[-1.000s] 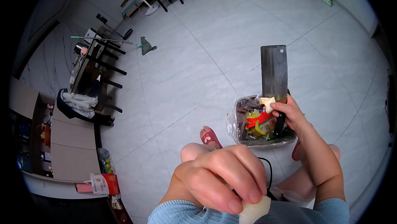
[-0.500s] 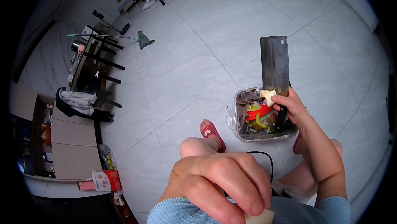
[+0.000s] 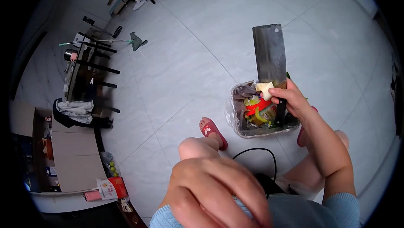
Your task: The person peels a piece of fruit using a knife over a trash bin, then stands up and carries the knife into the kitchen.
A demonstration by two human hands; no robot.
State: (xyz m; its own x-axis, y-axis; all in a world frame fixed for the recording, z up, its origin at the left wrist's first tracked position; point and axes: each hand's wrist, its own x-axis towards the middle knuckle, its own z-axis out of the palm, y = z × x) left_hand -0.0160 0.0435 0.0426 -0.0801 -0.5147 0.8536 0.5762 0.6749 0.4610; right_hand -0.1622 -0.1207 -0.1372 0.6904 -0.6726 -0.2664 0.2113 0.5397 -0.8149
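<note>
My right hand [image 3: 293,97] is closed round the black handle of a cleaver [image 3: 269,53], whose broad blade points away from me. Between its thumb and fingers is also a pale, cream-coloured chunk of food [image 3: 267,90], close to the base of the blade. Both are above a bin [image 3: 263,134] lined with clear plastic, which holds green scraps and red packaging [image 3: 256,109]. Large and slightly blurred, my left hand [image 3: 214,190] is near the camera at the bottom, fingers curled. Its fingertips run out of view, so what they hold is hidden.
The bin stands on grey floor tiles [image 3: 189,68] between my feet in red slippers [image 3: 215,135]. A black cable [image 3: 269,154] loops near my knees. On the left are a table with chairs [image 3: 99,64], a green-handled mop [image 3: 135,41], a cabinet [image 3: 75,144] and a red-and-white box [image 3: 111,188].
My left hand has moved down and closer to the camera; the pale piece at its fingertips has gone out of view. The right hand keeps hold of the cleaver and chunk; the view has shifted slightly.
</note>
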